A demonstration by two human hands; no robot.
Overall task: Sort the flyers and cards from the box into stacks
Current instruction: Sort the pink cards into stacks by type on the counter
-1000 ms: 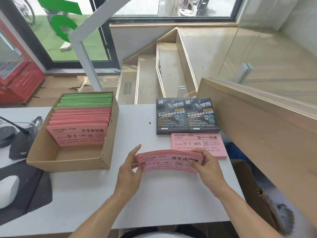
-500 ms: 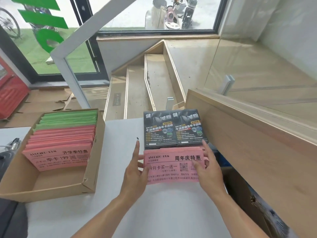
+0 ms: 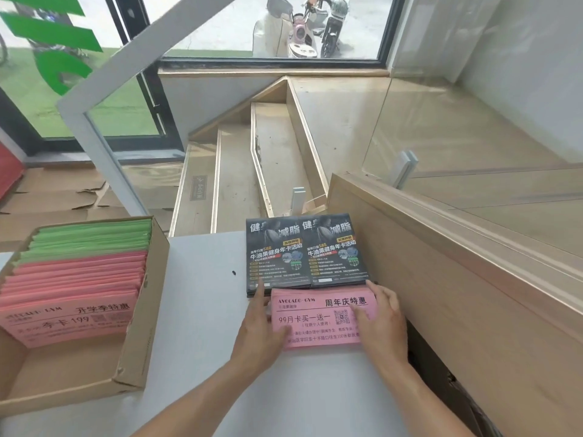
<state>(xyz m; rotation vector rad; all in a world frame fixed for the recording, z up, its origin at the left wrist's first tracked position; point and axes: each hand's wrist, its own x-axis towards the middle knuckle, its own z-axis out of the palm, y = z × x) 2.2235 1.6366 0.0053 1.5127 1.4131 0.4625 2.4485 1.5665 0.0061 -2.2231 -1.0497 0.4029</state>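
White table [image 3: 202, 310]; cardboard box [image 3: 138, 335]; black flyers [image 3: 303, 250]; pink cards [image 3: 318, 320]

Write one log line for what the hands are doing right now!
left hand: rests on pink stack's left edge | right hand: rests on its right edge | pink stack: flat on table, before black flyers | box: cards remain

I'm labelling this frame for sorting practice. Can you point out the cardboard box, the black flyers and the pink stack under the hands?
cardboard box [image 3: 143, 313]: head view, on its right wall.
black flyers [image 3: 304, 250]: head view, middle of the two covers.
pink stack [image 3: 315, 316]: head view, bare printed top between the hands.
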